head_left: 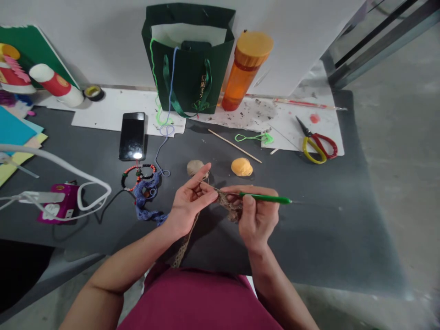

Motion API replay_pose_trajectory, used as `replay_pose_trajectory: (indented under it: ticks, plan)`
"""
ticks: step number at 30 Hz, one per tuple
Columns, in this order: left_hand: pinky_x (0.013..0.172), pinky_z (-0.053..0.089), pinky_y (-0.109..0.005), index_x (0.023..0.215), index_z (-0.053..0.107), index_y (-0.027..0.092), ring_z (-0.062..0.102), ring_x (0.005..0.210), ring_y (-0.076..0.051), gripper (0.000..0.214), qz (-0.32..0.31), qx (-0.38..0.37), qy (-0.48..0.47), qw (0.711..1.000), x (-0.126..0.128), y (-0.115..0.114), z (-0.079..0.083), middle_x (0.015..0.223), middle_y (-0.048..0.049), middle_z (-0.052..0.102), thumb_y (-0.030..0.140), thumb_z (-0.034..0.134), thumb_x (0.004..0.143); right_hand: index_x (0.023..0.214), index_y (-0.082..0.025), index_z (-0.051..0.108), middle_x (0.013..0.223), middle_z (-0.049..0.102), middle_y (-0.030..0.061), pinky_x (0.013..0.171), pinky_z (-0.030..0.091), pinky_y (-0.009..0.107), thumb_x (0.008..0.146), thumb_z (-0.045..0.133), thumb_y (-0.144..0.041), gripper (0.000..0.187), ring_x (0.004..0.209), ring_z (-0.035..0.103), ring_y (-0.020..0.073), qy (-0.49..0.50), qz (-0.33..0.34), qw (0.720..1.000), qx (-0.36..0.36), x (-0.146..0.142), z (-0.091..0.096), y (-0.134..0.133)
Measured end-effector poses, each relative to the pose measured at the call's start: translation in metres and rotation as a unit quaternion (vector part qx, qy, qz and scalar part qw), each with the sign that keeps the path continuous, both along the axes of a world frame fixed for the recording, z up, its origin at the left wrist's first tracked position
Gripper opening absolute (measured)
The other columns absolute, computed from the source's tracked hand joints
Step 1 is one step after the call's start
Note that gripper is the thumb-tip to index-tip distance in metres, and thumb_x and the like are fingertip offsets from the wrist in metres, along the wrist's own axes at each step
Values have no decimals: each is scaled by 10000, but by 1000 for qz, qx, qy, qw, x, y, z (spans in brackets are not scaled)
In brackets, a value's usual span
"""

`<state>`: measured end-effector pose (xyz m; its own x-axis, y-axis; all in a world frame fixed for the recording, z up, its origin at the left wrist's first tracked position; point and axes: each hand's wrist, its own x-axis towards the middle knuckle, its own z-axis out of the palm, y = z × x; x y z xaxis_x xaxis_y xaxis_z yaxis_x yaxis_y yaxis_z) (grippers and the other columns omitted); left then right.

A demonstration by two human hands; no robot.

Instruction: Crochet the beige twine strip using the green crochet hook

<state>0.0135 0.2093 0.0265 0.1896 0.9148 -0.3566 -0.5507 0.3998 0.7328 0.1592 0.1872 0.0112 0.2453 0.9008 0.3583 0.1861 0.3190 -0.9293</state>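
My left hand [190, 202] pinches a beige crocheted strip [184, 245] that hangs down toward my lap, with a strand of beige yarn over its forefinger. My right hand [256, 215] is closed around a green-handled crochet hook [264, 198], whose tip is in the work between both hands. A small beige yarn ball [195, 167] lies just behind my left hand, and an orange yarn ball [241, 167] lies behind my right.
On the dark table: a phone [132, 136], a beaded ring [138, 176] with blue crochet [147, 201], a green bag [189, 59], an orange bottle [245, 68], scissors [318, 144], a wooden stick [234, 145], a magenta device [60, 208] with white cable.
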Motion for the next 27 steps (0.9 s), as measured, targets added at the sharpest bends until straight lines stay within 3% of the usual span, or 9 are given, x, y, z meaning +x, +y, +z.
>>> replay_pose_trajectory:
  ticks: [4, 7, 9, 13, 16, 19, 22, 27]
  plan:
    - [718, 464, -245, 1326, 693, 247, 569, 648, -80, 676, -11, -11, -23, 1000, 0, 0, 0, 668, 70, 632, 215, 910, 686, 1091, -292, 705, 971, 820, 25, 745, 648, 365, 946, 629, -132, 229, 848, 788, 195, -156, 25, 979, 129, 0, -2, 3]
    - [716, 458, -236, 1336, 686, 230, 576, 645, -78, 685, -46, -52, -59, 996, -1, 2, 0, 643, 76, 607, 206, 908, 689, 1094, -329, 735, 1009, 823, 13, 702, 648, 351, 901, 696, -111, 294, 826, 787, 189, -181, 14, 973, 144, -1, -2, 2]
    - [713, 449, -226, 1317, 700, 227, 571, 639, -71, 671, -66, -79, -78, 992, -2, 3, 0, 625, 84, 580, 205, 914, 681, 1083, -325, 744, 1009, 826, 13, 718, 651, 363, 904, 696, -126, 272, 844, 790, 198, -137, 12, 984, 115, -1, -3, -1]
    - [704, 435, -219, 1227, 751, 263, 547, 624, -59, 609, -67, -96, -93, 989, -3, 5, 0, 640, 89, 587, 189, 927, 649, 1020, -280, 723, 928, 827, 20, 692, 649, 342, 959, 648, -224, 112, 767, 792, 192, 6, -38, 999, -19, -3, -6, -7]
    - [688, 416, -217, 1163, 781, 255, 529, 628, -57, 531, -60, -91, -94, 990, -4, 7, 0, 655, 80, 590, 194, 920, 654, 989, -267, 675, 818, 809, 14, 608, 633, 316, 974, 637, -348, 90, 664, 773, 187, 113, -50, 988, -94, -3, -7, -4]
    - [701, 416, -224, 1139, 789, 224, 529, 652, -65, 493, -57, -81, -95, 990, -3, 7, 0, 694, 63, 602, 204, 913, 661, 975, -271, 648, 738, 781, -5, 535, 595, 294, 978, 612, -436, 169, 594, 741, 179, 208, -8, 966, -155, -5, -6, 0]
    - [752, 439, -243, 1183, 773, 238, 562, 700, -87, 528, -61, -53, -74, 994, -1, 4, 0, 731, 53, 615, 183, 901, 674, 928, -267, 656, 750, 776, -15, 531, 579, 276, 947, 658, -433, 167, 599, 726, 164, 247, 30, 954, -165, -7, -6, 2]
    - [763, 456, -237, 1192, 774, 275, 577, 738, -88, 527, -57, -19, -55, 997, 1, 0, -2, 784, 40, 649, 222, 911, 685, 930, -259, 710, 876, 795, -1, 709, 614, 287, 948, 679, -300, 55, 802, 762, 161, 150, 32, 984, -92, -8, -7, 0]
